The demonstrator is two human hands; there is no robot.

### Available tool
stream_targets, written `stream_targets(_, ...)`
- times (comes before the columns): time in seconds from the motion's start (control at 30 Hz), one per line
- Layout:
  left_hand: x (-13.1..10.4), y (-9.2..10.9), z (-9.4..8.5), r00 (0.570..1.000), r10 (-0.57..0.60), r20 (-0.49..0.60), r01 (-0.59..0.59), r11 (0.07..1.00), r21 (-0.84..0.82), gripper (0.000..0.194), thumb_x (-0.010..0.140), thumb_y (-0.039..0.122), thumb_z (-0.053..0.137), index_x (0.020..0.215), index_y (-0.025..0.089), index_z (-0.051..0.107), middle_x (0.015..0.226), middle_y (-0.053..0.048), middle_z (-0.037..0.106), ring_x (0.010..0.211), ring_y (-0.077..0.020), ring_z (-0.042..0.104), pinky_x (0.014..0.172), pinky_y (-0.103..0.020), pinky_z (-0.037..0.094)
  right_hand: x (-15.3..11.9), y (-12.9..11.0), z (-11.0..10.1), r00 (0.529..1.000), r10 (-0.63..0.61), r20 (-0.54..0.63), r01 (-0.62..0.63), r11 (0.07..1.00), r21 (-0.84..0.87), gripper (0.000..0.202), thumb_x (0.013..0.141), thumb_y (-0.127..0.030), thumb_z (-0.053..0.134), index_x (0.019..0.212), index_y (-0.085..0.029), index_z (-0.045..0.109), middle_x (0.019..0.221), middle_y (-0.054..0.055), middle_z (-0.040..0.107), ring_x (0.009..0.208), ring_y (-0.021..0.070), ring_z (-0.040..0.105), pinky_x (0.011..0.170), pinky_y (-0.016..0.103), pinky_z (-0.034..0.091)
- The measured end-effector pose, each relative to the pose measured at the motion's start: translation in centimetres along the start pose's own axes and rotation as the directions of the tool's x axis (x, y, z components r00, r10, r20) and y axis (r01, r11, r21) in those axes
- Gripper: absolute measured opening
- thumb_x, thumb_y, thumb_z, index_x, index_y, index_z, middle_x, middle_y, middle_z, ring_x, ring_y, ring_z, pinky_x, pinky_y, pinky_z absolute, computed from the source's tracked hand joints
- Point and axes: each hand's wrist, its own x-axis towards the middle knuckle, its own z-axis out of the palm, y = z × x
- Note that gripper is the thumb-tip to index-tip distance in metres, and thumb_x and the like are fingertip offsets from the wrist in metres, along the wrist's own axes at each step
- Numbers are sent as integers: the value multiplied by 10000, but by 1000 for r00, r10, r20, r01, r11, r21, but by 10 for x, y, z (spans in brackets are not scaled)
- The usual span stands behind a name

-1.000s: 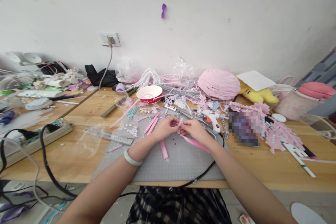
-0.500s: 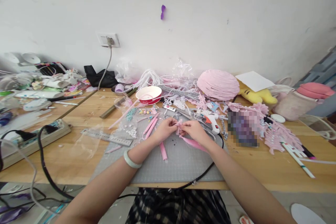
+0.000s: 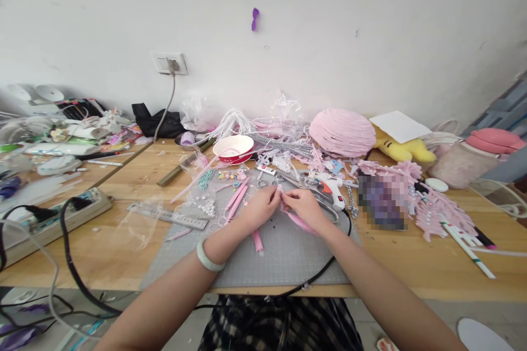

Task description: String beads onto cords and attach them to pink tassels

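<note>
My left hand [image 3: 263, 207] and my right hand [image 3: 303, 207] meet above the grey cutting mat [image 3: 280, 263], fingers pinched on a small pink ribbon piece [image 3: 280, 190]. A pink strip [image 3: 302, 223] trails from it under my right hand. Pink strips [image 3: 236, 196] lie left of my left hand, and another pink piece [image 3: 257, 242] lies below it. The white glue gun [image 3: 332, 191] rests just beyond my right hand, beside scissors [image 3: 327, 209]. Fingertips partly hide the held piece.
A red and white bowl [image 3: 233, 149] stands behind the hands. At left are a metal ruler [image 3: 168, 215] and a power strip [image 3: 61, 225]. A black cable [image 3: 317, 274] crosses the mat's front. Pink fabric pieces [image 3: 442, 211] and pens [image 3: 469, 249] lie right.
My left hand has turned and shifted slightly right, covering more of the pink piece. The trailing strip has moved a little left with my right hand.
</note>
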Motion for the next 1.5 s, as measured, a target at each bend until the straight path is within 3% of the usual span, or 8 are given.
stream_targets(0.17, 0, -4, 4, 999, 44, 28, -45, 998, 43, 239, 841, 211, 329, 615, 209, 409, 616, 5, 449, 624, -167, 445, 672, -299, 373, 0, -1, 0, 1000, 20, 0, -20, 1000, 8, 249, 691, -353, 595, 543, -153, 616, 516, 0, 599, 518, 121, 532, 561, 239, 415)
stream_targets(0.53, 2, -8, 2, 996, 76, 53, -73, 996, -56, 230, 868, 260, 312, 658, 208, 388, 634, 18, 430, 636, -150, 437, 679, -287, 391, 3, -1, -8, 998, 45, 52, -52, 987, 151, 226, 618, -332, 663, 519, -134, 614, 502, -9, 566, 497, 91, 490, 554, 244, 404)
stream_targets(0.73, 2, -1, -4, 998, 58, 33, -51, 984, -170, 257, 886, 317, 287, 719, 194, 438, 658, 10, 459, 648, -136, 455, 655, -262, 407, 6, -2, -9, 1000, 0, 13, -3, 978, 209, 326, 690, -437, 600, 844, -153, 646, 674, 13, 609, 579, 100, 545, 632, 275, 465)
stream_targets(0.83, 1, 4, -6, 996, 59, 59, -44, 972, -229, 244, 875, 325, 319, 754, 181, 475, 666, 12, 490, 639, -125, 479, 637, -249, 423, 7, -4, -12, 999, -44, -14, 45, 988, 145, 335, 680, -349, 630, 960, -165, 631, 715, 13, 620, 617, 113, 560, 638, 273, 469)
stream_targets(0.97, 0, 6, -7, 995, 68, 74, -45, 959, -279, 222, 846, 341, 393, 796, 168, 522, 730, -3, 560, 691, -131, 525, 662, -248, 441, 4, -8, -13, 987, -147, -66, 147, 989, -10, 208, 701, -251, 600, 890, -181, 649, 746, 16, 625, 675, 135, 552, 655, 274, 455)
stream_targets(1.1, 1, 5, -8, 996, 76, 50, -59, 959, -277, 168, 806, 306, 465, 754, 165, 540, 720, -5, 579, 707, -141, 536, 694, -259, 427, 1, -12, -12, 962, -269, -48, 260, 955, -141, 232, 717, -169, 562, 933, -203, 639, 885, 33, 611, 767, 148, 550, 740, 290, 436)
stream_targets(1.3, -1, 7, -12, 998, 63, 8, -59, 968, -244, 168, 783, 265, 499, 655, 165, 541, 651, -2, 569, 664, -144, 521, 667, -256, 404, 0, -9, -12, 918, -397, -3, 381, 882, -276, 76, 735, -150, 540, 760, -198, 593, 783, 12, 573, 737, 155, 530, 712, 280, 410)
stream_targets(1.5, -3, 10, -5, 998, 37, -48, -49, 958, -283, 193, 826, 283, 415, 697, 168, 499, 654, 7, 553, 663, -134, 540, 657, -251, 435, -3, -5, -8, 872, -486, -58, 447, 838, -313, 118, 766, -136, 472, 705, -209, 541, 798, 31, 581, 794, 172, 524, 778, 297, 398)
